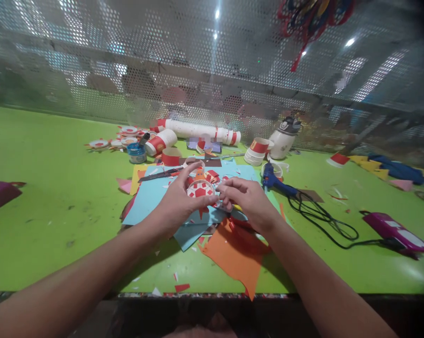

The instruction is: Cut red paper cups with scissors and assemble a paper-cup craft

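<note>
My left hand (177, 199) grips a small round paper craft (200, 188) by its edge, between thumb and fingers. The craft has a white rim, red patches on its face and orange points sticking out above and below. Close to its right edge, the fingertips of my right hand (249, 199) are pinched together; what they hold, if anything, is too small to make out. Beneath both hands lie light blue paper sheets (145, 202) with red and white scraps. Red-handled scissors (242, 223) rest under my right hand, partly hidden, above orange paper (233, 258).
A blue glue gun (273, 178) with a looped black cable lies right, connected to a purple power strip (395, 230). Behind are paper cups (257, 150), a white bottle (284, 138), a blue jar (137, 152), a long cup tube (198, 130) and round paper crafts (99, 144).
</note>
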Action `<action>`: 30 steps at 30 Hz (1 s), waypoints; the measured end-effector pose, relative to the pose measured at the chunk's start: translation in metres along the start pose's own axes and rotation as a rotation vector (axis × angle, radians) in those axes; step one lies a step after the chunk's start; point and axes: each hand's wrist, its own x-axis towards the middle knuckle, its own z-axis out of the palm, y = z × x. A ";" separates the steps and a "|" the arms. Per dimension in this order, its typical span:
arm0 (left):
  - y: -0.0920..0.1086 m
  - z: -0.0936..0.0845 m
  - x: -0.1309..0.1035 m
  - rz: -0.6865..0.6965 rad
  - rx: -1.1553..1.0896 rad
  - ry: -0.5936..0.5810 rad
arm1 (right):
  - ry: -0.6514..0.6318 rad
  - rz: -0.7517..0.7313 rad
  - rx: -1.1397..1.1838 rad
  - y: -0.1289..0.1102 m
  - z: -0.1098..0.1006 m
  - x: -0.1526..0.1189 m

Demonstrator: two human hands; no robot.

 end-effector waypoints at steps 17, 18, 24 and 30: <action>-0.003 -0.003 0.004 -0.122 -0.246 -0.201 | -0.146 0.113 0.381 0.021 -0.019 0.016; -0.004 -0.004 0.005 -0.134 -0.237 -0.224 | -0.148 0.108 0.395 0.022 -0.020 0.017; -0.005 -0.008 0.005 -0.123 -0.123 -0.236 | -0.181 0.085 0.446 0.023 -0.021 0.018; -0.004 -0.010 0.005 -0.091 -0.114 -0.270 | -0.212 0.078 0.429 0.022 -0.022 0.016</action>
